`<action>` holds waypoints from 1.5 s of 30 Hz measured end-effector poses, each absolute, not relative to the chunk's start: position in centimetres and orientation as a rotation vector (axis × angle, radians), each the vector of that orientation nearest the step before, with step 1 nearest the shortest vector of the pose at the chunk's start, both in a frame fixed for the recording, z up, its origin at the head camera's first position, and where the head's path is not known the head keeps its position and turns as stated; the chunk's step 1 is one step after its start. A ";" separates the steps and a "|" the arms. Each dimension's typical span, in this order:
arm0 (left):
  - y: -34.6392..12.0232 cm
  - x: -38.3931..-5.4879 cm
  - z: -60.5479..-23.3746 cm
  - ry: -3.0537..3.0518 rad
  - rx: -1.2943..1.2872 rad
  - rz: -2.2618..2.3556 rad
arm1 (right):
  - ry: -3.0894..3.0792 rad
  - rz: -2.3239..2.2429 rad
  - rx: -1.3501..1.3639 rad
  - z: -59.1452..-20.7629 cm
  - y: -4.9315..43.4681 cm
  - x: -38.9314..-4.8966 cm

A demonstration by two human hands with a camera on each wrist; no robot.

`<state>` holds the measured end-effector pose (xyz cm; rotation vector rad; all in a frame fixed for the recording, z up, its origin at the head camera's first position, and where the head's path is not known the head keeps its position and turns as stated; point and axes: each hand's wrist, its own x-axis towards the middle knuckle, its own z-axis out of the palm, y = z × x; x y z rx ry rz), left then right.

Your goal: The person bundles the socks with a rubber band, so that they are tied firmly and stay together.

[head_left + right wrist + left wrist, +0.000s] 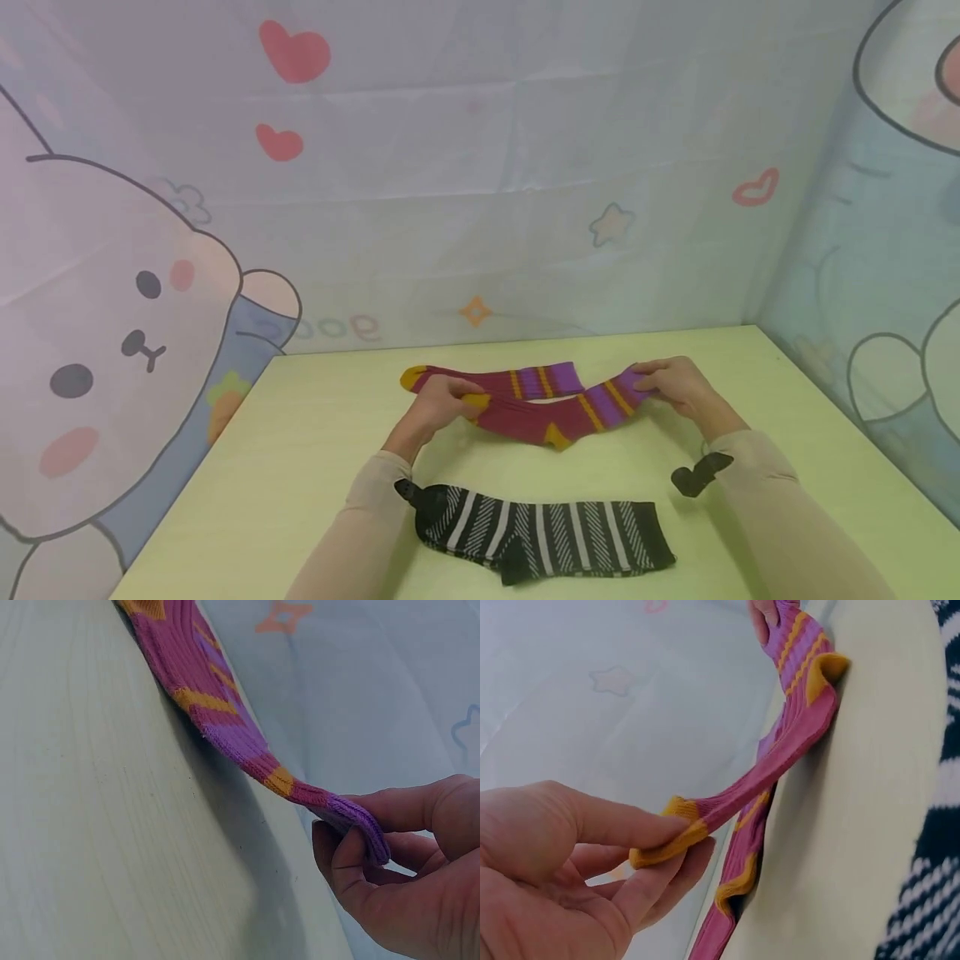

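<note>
A maroon sock with a yellow toe and heel and a purple striped cuff hangs stretched between both hands, lifted off the table. My left hand pinches its yellow toe between thumb and fingers, as the left wrist view shows close up. At the other end, my right hand pinches the purple cuff. Just behind lies a matching maroon sock, flat on the table and partly covered by the held one. Nearer to me, a black-and-white patterned sock lies flat, its toe beside the left wrist.
The pale yellow table carries the socks. Behind it hangs a printed cloth with hearts and a cartoon bear, and another printed cloth closes off the right side. Each wrist wears a small black device.
</note>
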<state>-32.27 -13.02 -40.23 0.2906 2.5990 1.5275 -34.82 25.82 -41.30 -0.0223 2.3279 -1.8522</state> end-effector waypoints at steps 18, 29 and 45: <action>-14.2 -31.5 -40.2 2.453 0.231 1.856 | 2.348 -1.825 -0.089 -40.0 25.0 -33.5; -14.6 -30.7 -39.2 2.510 0.219 1.831 | 2.401 -1.768 -0.168 -39.1 24.7 -31.7; -17.1 -28.3 -37.5 2.396 0.423 1.702 | 2.399 -1.575 -0.300 -38.7 25.9 -29.2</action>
